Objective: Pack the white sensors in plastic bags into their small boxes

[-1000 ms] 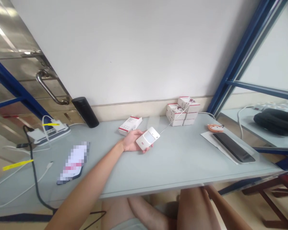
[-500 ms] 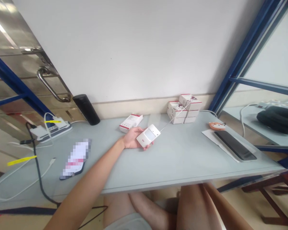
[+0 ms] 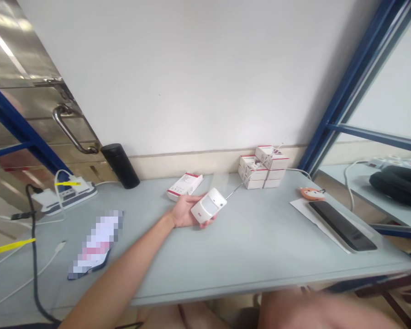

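My left hand [image 3: 184, 212] reaches in over the table and holds a white motion sensor [image 3: 209, 206], its fingers curled under the casing. The sensor has a pale rectangular window and a small red mark. A thin antenna [image 3: 235, 191] sticks out of its top edge toward the back right. Just behind the hand lies a white and red box [image 3: 185, 185]. At the bottom right, below the table edge, is a smeared patch of skin [image 3: 315, 311], seemingly my right arm or hand; its fingers cannot be made out.
Several white and red boxes [image 3: 260, 171] are stacked against the wall. A black cylinder [image 3: 120, 165], a power strip [image 3: 71, 196] with cables and a pixelated phone-like slab [image 3: 97, 244] are at left. At right are an orange object [image 3: 311, 194] and a dark phone [image 3: 342, 225] on paper.
The view has tipped down slightly, so the table sits lower in the picture. My left hand still holds the sensor. The skin at bottom right has moved and blurred.
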{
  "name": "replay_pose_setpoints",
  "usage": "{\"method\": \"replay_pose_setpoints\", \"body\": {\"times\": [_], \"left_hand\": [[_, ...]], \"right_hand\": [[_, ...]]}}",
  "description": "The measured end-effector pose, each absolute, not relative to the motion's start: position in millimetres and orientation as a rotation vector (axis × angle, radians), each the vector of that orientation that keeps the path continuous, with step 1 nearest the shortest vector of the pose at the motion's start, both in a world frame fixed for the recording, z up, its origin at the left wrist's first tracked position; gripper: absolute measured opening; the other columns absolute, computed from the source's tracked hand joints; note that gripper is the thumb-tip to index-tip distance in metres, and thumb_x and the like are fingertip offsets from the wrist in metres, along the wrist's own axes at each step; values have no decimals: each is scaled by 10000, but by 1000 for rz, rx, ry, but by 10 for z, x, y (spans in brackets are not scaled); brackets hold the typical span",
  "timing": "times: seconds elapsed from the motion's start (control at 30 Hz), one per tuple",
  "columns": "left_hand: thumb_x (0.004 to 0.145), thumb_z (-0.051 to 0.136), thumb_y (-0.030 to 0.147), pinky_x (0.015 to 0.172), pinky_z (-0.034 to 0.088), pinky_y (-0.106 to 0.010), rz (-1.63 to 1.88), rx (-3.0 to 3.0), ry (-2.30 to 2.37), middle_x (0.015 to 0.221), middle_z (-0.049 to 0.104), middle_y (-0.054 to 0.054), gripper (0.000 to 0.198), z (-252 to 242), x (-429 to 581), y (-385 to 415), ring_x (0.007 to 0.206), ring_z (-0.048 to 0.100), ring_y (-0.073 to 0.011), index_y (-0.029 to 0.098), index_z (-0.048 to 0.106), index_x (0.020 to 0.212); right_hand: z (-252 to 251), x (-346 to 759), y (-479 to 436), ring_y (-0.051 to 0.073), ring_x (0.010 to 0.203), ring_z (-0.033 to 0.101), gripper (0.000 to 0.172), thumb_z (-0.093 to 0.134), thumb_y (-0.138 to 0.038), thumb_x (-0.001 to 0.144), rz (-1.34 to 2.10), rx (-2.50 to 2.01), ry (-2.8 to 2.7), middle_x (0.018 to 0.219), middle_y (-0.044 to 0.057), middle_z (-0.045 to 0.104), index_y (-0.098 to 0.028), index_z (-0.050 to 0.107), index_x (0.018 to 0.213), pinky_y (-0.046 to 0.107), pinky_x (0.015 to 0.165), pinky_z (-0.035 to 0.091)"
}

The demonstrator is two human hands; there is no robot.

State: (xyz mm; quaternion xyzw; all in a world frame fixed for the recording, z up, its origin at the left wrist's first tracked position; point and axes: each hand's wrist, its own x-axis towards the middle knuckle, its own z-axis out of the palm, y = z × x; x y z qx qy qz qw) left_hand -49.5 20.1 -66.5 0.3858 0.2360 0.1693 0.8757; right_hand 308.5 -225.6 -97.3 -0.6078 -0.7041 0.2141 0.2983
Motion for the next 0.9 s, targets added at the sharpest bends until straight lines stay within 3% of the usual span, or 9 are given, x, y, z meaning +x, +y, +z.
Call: {"method": "replay_pose_setpoints", "body": {"times": [0.13, 0.23, 0.37, 0.5, 0.6, 0.7, 0.77, 0.83, 0.9], "left_hand": [[874, 558, 454, 567, 426, -334, 387, 825, 504, 919, 700, -195, 470, -630, -485, 176, 668, 656, -287, 115, 591, 1197], [874, 535, 467, 555, 431, -335, 378, 851, 501, 887, 700, -186, 471, -636, -483, 172, 650, 649, -286, 125, 587, 1194], [881, 509, 457, 559, 441, -329, 371, 862, 504, 903, 711, -176, 425, -679, -483, 184, 661, 664, -287, 174, 553, 1195], [892, 483, 430, 544, 439, -327, 391, 885, 496, 898, 722, -167, 389, -682, -464, 176, 633, 660, -284, 216, 502, 1217], [895, 470, 416, 544, 442, -329, 406, 904, 478, 889, 724, -167, 397, -648, -440, 143, 628, 655, -280, 212, 500, 1234], [892, 469, 413, 552, 447, -336, 390, 920, 461, 895, 729, -161, 423, -620, -423, 107, 634, 661, -283, 211, 511, 1261], [890, 475, 411, 555, 447, -333, 372, 925, 465, 899, 731, -153, 435, -617, -418, 95, 641, 670, -286, 219, 516, 1278], [888, 480, 412, 548, 444, -327, 373, 924, 474, 893, 732, -150, 428, -625, -414, 93, 629, 669, -282, 223, 520, 1270], [885, 482, 411, 537, 445, -326, 396, 923, 480, 887, 734, -156, 407, -641, -409, 97, 621, 668, -283, 220, 528, 1241]], "right_hand": [[-57, 3011, -674, 292, 1111, 684, 405, 592, -581, 939, 149, -1160, -1374, 1191, 101, 717, -322, 703, 1230, 510, 984, 564], [294, 2741, 217, 263, 1164, 666, 456, 553, -567, 987, 119, -1106, -1174, 1292, 118, 687, -282, 615, 1338, 490, 993, 557], [46, 2403, 513, 201, 819, 718, 446, 436, -563, 1037, 144, -1070, -1107, 930, 76, 746, -207, 673, 1163, 407, 849, 593], [-273, 2238, 378, 188, 786, 734, 372, 434, -504, 1045, 108, -1082, -1122, 913, 51, 739, -222, 672, 1094, 371, 806, 597], [-253, 2300, 338, 211, 953, 749, 344, 491, -419, 1018, 12, -1050, -1132, 1262, 114, 685, -252, 603, 1297, 384, 831, 612], [-171, 2488, 391, 242, 1171, 696, 552, 586, -339, 950, -137, -973, -1039, 1615, 140, 391, -321, 442, 1482, 410, 897, 611], [-165, 2596, 452, 243, 1154, 702, 487, 566, -351, 963, -70, -950, -983, 1520, 134, 500, -302, 464, 1437, 430, 906, 613], [-202, 2630, 499, 231, 1021, 734, 344, 498, -413, 1009, 66, -954, -971, 1227, 107, 678, -254, 527, 1313, 421, 845, 624], [-255, 2573, 499, 211, 871, 733, 316, 449, -485, 1039, 113, -993, -987, 1007, 68, 716, -233, 569, 1187, 383, 776, 612]]}}
